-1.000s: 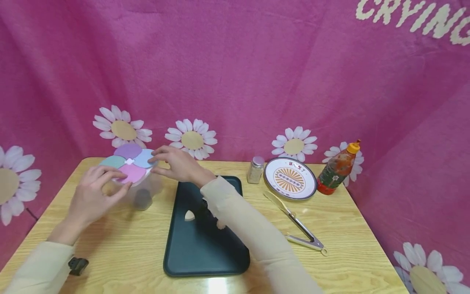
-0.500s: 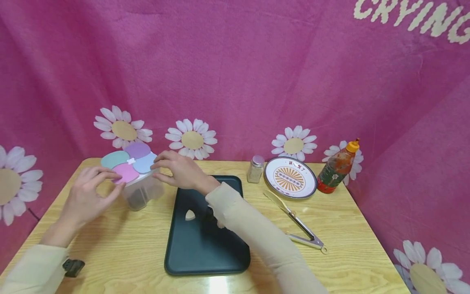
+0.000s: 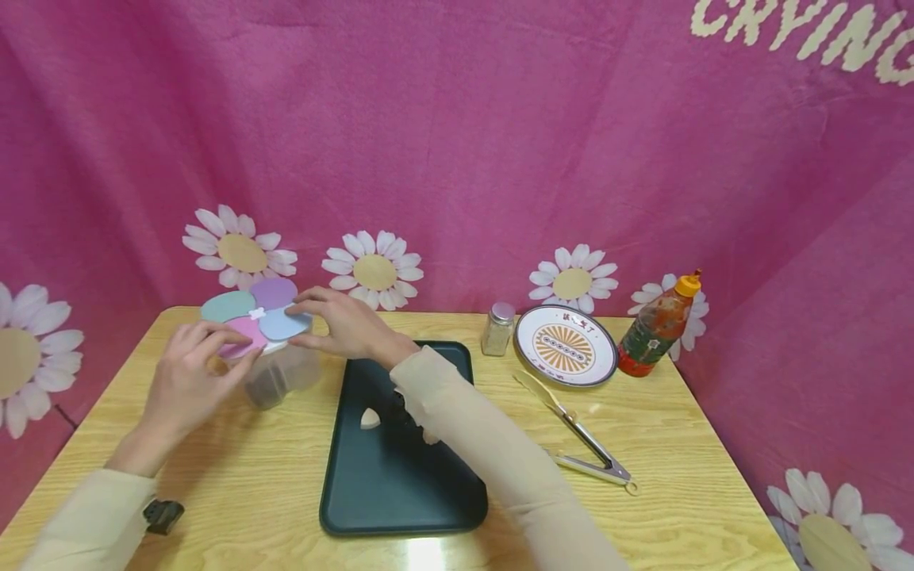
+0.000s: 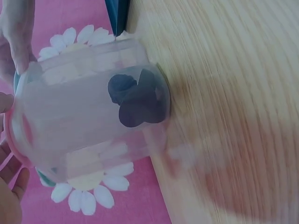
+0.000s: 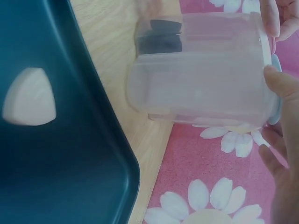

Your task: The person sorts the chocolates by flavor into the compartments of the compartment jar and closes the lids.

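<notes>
At the left rear of the bench (image 3: 250, 492), a clear compartmented container (image 3: 289, 371) stands upright under a flower-shaped lid (image 3: 258, 314) with green, purple, blue and pink petals. Left hand (image 3: 187, 374): fingers bent, pinching the lid edge at the pink petal. Right hand (image 3: 350, 327): thumb on the near rim, other fingers bent over the blue petal, pinching the edge there. Dark pieces (image 4: 140, 99) lie at the bottom of one compartment, seen through the wall in both wrist views. Whether the base touches the bench all round: cannot tell.

Right of the container, a dark tray (image 3: 400, 500) carries one pale wedge-shaped piece (image 3: 370, 419); the right forearm crosses above it. Farther right, metal tongs (image 3: 591, 442) lie spread in a V. Behind them: a small lidded jar (image 3: 496, 333), a white patterned plate (image 3: 564, 346) just beside it, and a red sauce bottle (image 3: 657, 329) with yellow cap. Backdrop: magenta cloth (image 3: 457, 159), white daisies printed.
</notes>
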### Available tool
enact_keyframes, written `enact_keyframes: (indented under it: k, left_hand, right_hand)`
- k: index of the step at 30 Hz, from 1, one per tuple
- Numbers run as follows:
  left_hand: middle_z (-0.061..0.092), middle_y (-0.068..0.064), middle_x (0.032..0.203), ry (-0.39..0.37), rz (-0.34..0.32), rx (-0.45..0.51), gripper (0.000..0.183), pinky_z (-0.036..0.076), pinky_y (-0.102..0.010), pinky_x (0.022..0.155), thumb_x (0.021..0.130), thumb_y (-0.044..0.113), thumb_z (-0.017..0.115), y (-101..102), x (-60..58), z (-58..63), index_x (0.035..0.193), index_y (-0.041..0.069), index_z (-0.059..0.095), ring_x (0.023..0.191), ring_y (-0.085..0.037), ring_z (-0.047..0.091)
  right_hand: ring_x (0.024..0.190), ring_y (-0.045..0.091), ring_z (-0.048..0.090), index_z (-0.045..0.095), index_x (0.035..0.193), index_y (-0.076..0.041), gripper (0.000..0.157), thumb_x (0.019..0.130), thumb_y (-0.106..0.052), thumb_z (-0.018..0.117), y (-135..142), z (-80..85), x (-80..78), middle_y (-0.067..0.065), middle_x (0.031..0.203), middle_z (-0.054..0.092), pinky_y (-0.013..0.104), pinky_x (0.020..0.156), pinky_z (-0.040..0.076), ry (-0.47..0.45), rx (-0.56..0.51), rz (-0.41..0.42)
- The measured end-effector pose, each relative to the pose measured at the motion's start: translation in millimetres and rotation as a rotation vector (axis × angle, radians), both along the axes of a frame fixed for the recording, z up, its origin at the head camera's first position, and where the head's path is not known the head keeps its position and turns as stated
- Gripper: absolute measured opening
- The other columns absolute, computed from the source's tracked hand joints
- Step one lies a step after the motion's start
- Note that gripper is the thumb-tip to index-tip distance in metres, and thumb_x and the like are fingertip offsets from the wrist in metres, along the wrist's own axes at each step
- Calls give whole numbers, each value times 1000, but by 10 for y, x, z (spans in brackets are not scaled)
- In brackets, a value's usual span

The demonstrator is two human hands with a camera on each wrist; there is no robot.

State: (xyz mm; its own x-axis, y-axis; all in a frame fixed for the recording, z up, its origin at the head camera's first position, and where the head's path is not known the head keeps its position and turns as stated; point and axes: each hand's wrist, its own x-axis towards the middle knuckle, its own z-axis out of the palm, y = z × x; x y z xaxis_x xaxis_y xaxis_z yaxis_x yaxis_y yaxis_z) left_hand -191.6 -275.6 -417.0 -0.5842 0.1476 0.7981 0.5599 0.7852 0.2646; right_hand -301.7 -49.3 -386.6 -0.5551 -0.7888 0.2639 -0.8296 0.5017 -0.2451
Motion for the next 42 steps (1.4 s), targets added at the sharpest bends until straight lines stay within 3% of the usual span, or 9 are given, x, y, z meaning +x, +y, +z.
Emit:
enact_keyframes:
  k: [11,21,24,26,28,31,33,37,42]
  left_hand:
    - [69,-21,96,-41,59,18,22,38,-36,87,75,-2,81,-137,57,-8,96,-5,76,100,-44,58]
    - [71,-21,97,-33,34,31,26,28,-6,96,72,-5,84,-202,34,3,97,-5,76,97,-39,59]
    - [71,-20,98,-31,15,32,26,24,-3,99,72,-4,84,-208,24,4,97,-4,77,99,-39,59]
    - [72,-20,99,-30,-16,22,24,25,-3,100,75,2,83,-204,17,2,98,-4,77,99,-39,59]
    - [72,-19,99,-23,-47,-2,27,27,-5,100,89,21,80,-191,8,0,99,-3,77,98,-38,59]
    - [73,-17,99,-23,-80,-38,59,30,-8,100,100,56,64,-153,-4,2,100,-2,76,97,-35,59]
    - [73,-15,100,-26,-86,-53,76,30,-6,100,99,71,50,-121,-11,1,100,-1,76,98,-34,60]
    - [74,-16,102,-28,-84,-68,79,31,-7,100,99,73,47,-74,-17,-8,101,-1,75,100,-34,60]
    - [74,-18,102,-25,-60,-79,79,39,-23,92,99,72,45,-39,-20,-14,102,-1,75,100,-36,60]
  right_hand:
    - [122,13,65,73,134,-19,41,97,-38,76,75,-83,77,2,137,69,21,103,53,146,-43,78]
    - [114,13,67,78,125,-18,32,95,-30,79,95,-120,187,2,125,74,22,98,55,219,-126,129]
    - [112,13,68,78,123,-18,31,95,-30,80,98,-118,191,2,124,74,21,96,55,236,-142,138]
    - [111,13,68,78,122,-17,32,94,-30,81,101,-114,187,2,124,74,21,95,55,235,-148,141]
    - [111,14,68,78,122,-15,33,93,-30,82,103,-110,180,3,124,74,21,95,55,234,-154,144]
    - [111,13,68,78,122,-14,36,91,-31,84,98,-114,167,3,125,74,21,94,55,240,-159,148]
    - [113,13,68,77,123,-15,37,91,-32,84,93,-119,161,2,126,74,20,95,54,260,-154,149]
    - [115,11,67,77,124,-17,40,90,-38,84,72,-139,146,-1,128,74,16,97,51,312,-141,149]
    - [111,10,66,78,122,-19,39,89,-39,85,53,-138,141,-3,125,76,15,92,51,333,-141,140]
